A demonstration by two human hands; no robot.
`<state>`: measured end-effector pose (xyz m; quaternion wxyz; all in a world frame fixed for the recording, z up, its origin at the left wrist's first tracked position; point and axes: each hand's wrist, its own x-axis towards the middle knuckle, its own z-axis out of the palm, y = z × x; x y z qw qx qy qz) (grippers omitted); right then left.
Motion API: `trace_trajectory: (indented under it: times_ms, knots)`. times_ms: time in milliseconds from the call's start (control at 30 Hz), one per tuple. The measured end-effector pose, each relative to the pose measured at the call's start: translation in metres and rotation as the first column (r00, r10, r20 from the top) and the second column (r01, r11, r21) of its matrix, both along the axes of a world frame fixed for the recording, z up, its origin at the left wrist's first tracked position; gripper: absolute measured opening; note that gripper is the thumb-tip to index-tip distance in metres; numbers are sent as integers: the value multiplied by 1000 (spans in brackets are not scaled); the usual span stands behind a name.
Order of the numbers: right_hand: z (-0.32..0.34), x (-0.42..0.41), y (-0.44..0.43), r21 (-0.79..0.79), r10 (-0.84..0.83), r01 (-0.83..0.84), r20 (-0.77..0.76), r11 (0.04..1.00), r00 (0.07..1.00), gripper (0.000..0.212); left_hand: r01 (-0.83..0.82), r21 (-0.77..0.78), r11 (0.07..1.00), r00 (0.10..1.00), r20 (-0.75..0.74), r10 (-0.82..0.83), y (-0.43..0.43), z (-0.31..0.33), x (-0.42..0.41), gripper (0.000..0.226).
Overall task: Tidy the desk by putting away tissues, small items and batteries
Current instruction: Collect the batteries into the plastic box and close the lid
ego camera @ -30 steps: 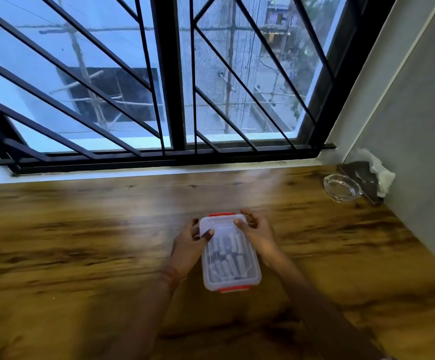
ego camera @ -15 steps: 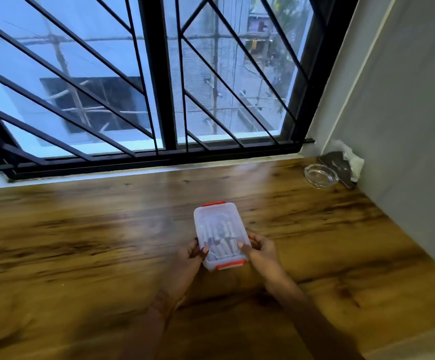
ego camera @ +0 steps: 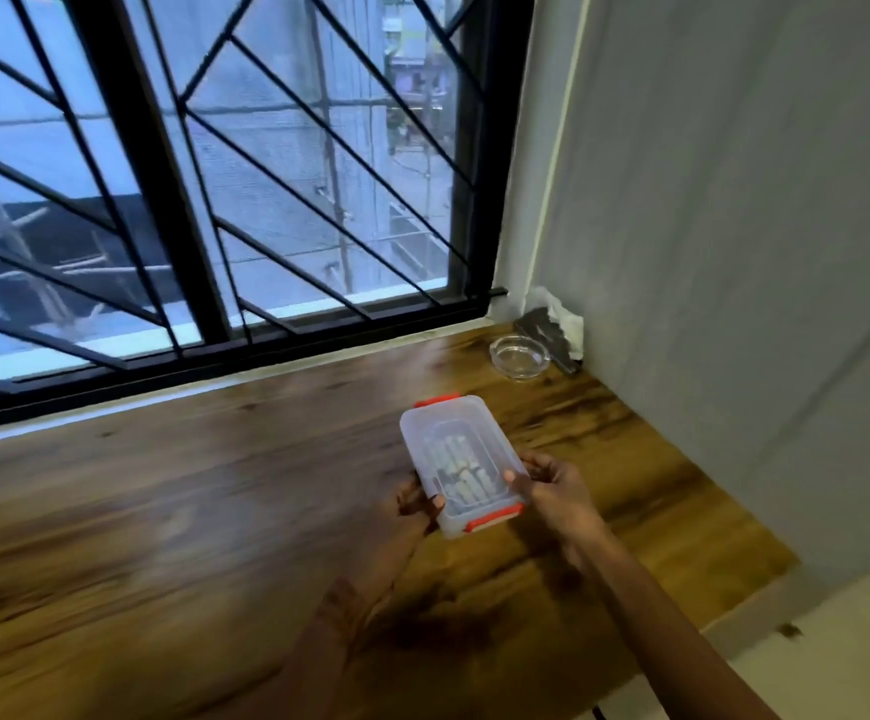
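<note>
A clear plastic box (ego camera: 461, 462) with red clips and a closed lid holds several batteries (ego camera: 457, 467), seen dimly through the lid. My left hand (ego camera: 412, 511) grips its near left corner and my right hand (ego camera: 557, 488) grips its near right side. The box is tilted, with its far end pointing toward the window, above the wooden desk (ego camera: 162, 511). White tissues (ego camera: 562, 317) stick out of a dark metal holder (ego camera: 547, 332) in the far right corner.
A glass ashtray (ego camera: 518, 353) stands next to the tissue holder by the grey wall (ego camera: 734, 252). A barred window (ego camera: 214, 200) runs along the desk's far edge. The desk's right end (ego camera: 765, 574) drops to a pale floor.
Both hands slid from the box's far end to its near end and carried it right and up toward the corner. The view swung to the right.
</note>
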<state>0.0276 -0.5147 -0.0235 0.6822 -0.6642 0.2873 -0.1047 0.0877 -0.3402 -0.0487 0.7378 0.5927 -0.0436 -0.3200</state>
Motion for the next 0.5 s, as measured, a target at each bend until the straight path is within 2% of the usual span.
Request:
trace_trajectory:
  times_ms: [67, 100, 367, 500]
  knots:
    - [-3, -2, -35, -3, -38, 38, -3, 999, 999, 26, 15, 17, 1000, 1000, 26, -15, -37, 0, 0, 24]
    - [-5, -2, -52, -3, -54, 54, -7, 999, 999, 28, 25, 38, 999, 999, 44, -26, -57, -1, 0, 20]
    - [-15, 15, -170, -98, -173, 165, -82, 981, 982, 33, 153, 145, 977, 977, 126, -172, -177, 5, 7, 37]
    - [-13, 26, -201, -152, -233, 220, -74, 964, 970, 27, 94, 160, 983, 982, 146, -118, -222, 6, 10, 42]
